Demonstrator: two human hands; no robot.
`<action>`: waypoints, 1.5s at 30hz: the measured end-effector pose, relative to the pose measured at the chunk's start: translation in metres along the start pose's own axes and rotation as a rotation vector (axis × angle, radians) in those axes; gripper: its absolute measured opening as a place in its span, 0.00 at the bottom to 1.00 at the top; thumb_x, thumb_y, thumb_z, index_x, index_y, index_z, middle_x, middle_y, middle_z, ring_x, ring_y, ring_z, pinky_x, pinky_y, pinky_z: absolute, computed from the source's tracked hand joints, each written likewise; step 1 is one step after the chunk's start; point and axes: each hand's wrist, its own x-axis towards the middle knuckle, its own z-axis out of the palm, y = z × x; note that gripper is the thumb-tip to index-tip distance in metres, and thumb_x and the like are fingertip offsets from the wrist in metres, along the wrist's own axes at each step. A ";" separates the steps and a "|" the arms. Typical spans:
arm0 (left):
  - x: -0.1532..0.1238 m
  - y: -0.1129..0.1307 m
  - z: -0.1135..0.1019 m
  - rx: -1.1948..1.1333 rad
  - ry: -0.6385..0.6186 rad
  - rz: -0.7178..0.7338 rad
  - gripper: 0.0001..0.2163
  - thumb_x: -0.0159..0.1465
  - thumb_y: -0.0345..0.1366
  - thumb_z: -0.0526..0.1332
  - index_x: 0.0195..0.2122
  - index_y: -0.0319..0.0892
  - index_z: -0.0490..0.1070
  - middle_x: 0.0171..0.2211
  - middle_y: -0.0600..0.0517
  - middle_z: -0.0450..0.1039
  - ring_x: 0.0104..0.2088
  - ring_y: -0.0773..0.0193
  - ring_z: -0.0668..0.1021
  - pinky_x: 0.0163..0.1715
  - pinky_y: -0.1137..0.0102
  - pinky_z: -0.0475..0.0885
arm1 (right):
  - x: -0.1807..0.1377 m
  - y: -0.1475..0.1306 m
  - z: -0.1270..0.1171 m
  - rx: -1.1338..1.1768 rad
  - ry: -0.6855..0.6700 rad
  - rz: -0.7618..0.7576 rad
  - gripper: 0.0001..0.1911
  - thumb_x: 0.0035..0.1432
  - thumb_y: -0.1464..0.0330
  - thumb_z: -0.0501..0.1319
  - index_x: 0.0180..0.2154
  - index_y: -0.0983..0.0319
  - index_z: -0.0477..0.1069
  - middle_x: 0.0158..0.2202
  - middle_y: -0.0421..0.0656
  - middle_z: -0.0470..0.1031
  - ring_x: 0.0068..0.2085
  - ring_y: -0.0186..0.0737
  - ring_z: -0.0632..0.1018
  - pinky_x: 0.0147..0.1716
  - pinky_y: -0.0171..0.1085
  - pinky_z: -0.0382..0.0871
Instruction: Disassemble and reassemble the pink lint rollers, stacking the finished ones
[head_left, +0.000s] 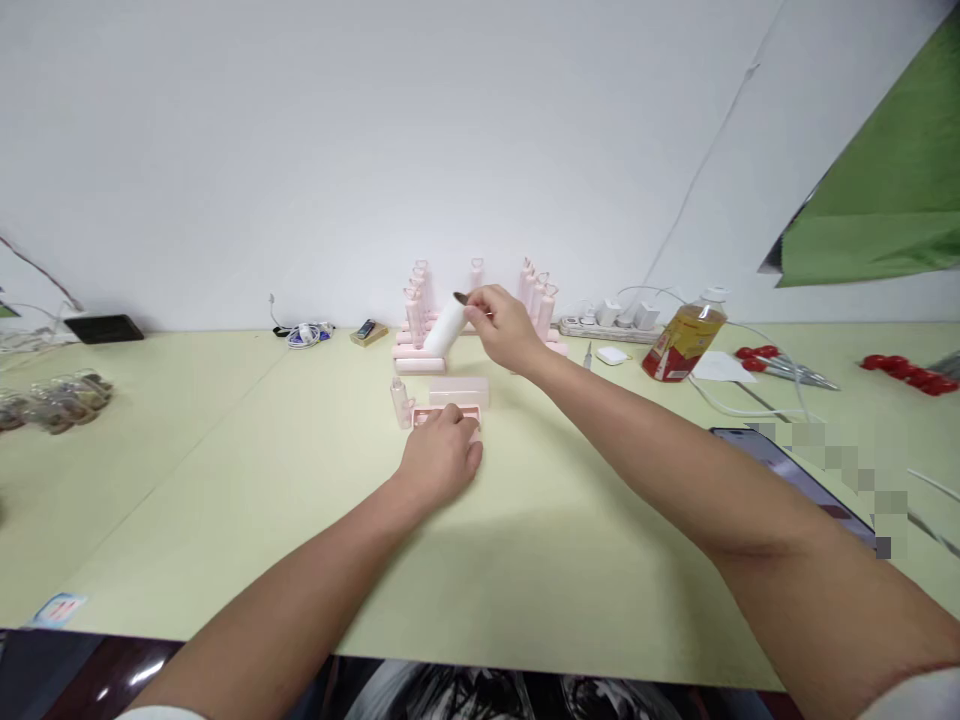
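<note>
My right hand [506, 325] pinches the upper end of a white roll [448, 325], which looks like a lint roller refill with a dark hollow core. The roll is tilted, its lower end close to the pink cylinders [420, 364] lying on the table. My left hand [444, 452] is curled over a shallow pink case [424, 415] and holds it on the table; the fingers hide much of its inside. Just behind the case lies a translucent pink cover [459, 391]. To its left stands a small pink handle-like piece [400, 402].
Several pink pieces with loops on top [544, 310] stand near the wall. On the right are a power strip [622, 328], a drink bottle [684, 337], a phone [795, 480], cables and red-handled tools [780, 365]. Coiled cable [306, 335] lies left.
</note>
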 end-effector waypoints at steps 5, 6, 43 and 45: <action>-0.001 0.001 0.007 0.091 -0.017 0.022 0.11 0.63 0.37 0.55 0.39 0.40 0.74 0.44 0.41 0.71 0.45 0.48 0.72 0.45 0.56 0.67 | -0.043 -0.009 -0.041 0.141 0.148 0.094 0.08 0.65 0.63 0.53 0.34 0.59 0.62 0.36 0.42 0.69 0.36 0.40 0.71 0.38 0.39 0.65; -0.001 0.001 0.009 0.092 -0.034 0.025 0.11 0.63 0.38 0.55 0.39 0.40 0.74 0.44 0.41 0.72 0.45 0.47 0.73 0.44 0.55 0.67 | -0.057 -0.011 -0.048 0.180 0.125 0.130 0.09 0.66 0.62 0.52 0.34 0.58 0.62 0.36 0.42 0.68 0.35 0.39 0.71 0.37 0.39 0.66; -0.004 0.018 0.017 -0.129 -0.087 0.224 0.17 0.63 0.45 0.59 0.50 0.45 0.68 0.44 0.46 0.71 0.45 0.52 0.70 0.45 0.59 0.62 | -0.182 -0.011 -0.056 0.510 -0.371 0.487 0.16 0.56 0.65 0.65 0.46 0.61 0.67 0.42 0.43 0.74 0.44 0.42 0.75 0.44 0.40 0.69; -0.002 0.020 0.018 -0.129 -0.108 0.241 0.12 0.65 0.43 0.57 0.45 0.44 0.70 0.40 0.47 0.72 0.42 0.53 0.71 0.43 0.60 0.63 | -0.182 -0.014 -0.056 0.518 -0.403 0.453 0.17 0.55 0.65 0.65 0.46 0.61 0.67 0.42 0.43 0.74 0.44 0.42 0.75 0.45 0.40 0.69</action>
